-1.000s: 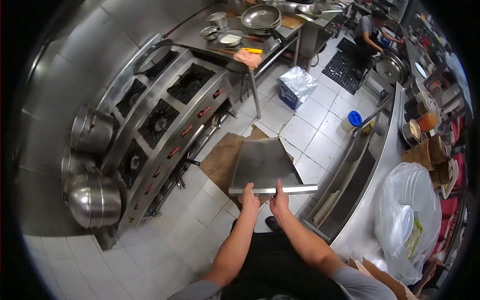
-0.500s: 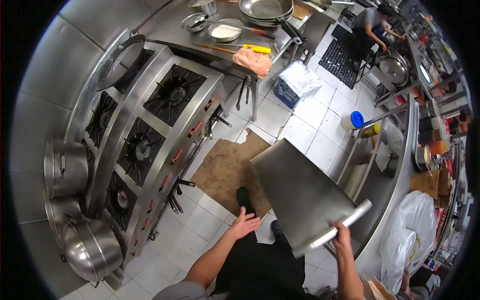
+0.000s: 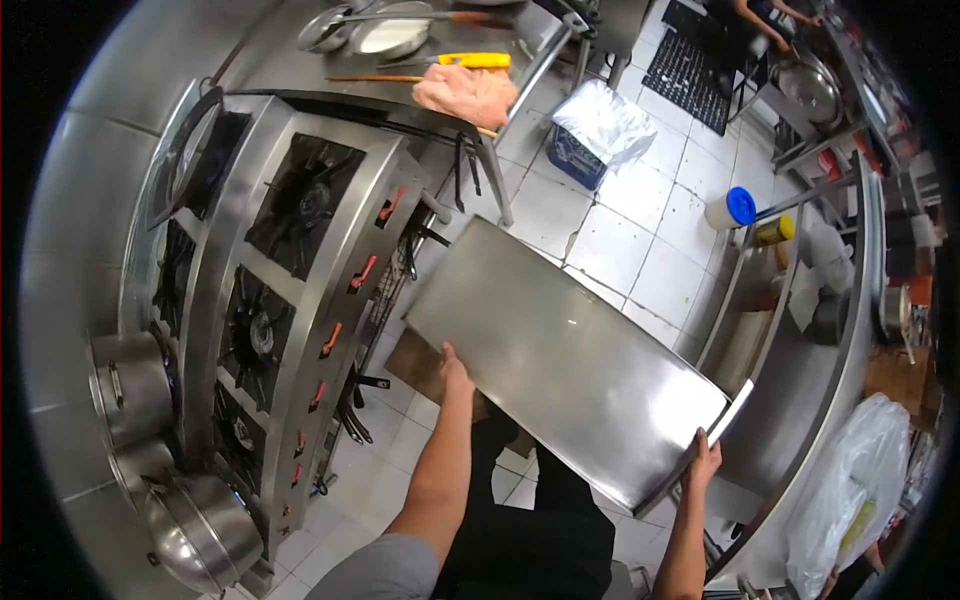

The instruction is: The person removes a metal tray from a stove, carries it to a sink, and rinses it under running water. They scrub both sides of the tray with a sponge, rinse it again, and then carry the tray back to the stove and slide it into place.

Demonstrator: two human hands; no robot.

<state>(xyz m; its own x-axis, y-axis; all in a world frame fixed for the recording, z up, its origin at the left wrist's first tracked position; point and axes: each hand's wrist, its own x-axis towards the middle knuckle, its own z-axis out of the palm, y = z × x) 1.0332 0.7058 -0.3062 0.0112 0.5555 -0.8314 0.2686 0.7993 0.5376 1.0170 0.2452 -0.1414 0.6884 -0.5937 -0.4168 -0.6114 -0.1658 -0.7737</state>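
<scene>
A long flat metal tray (image 3: 575, 360) with a raised rim at its right end is held across the front of my body, above the floor. My left hand (image 3: 455, 368) grips its near edge toward the left end, thumb on top and the other fingers hidden under the metal. At the lower right corner, my right hand (image 3: 704, 457) is closed on the rim. To the left of the tray stands a metal stove (image 3: 335, 280) with black burners and red knobs.
A steel table (image 3: 290, 65) at the top left bears raw meat (image 3: 465, 95), a yellow-handled tool (image 3: 475, 60) and bowls. Beyond the tray is a foil-topped blue crate (image 3: 577, 155). Steel shelving (image 3: 835, 350) runs along the right. A co-worker's arm (image 3: 762, 22) shows at the top right.
My left hand, open and free before, has taken hold of the tray's near edge. The tray has swung left and turned flatter, its far end now near the stove.
</scene>
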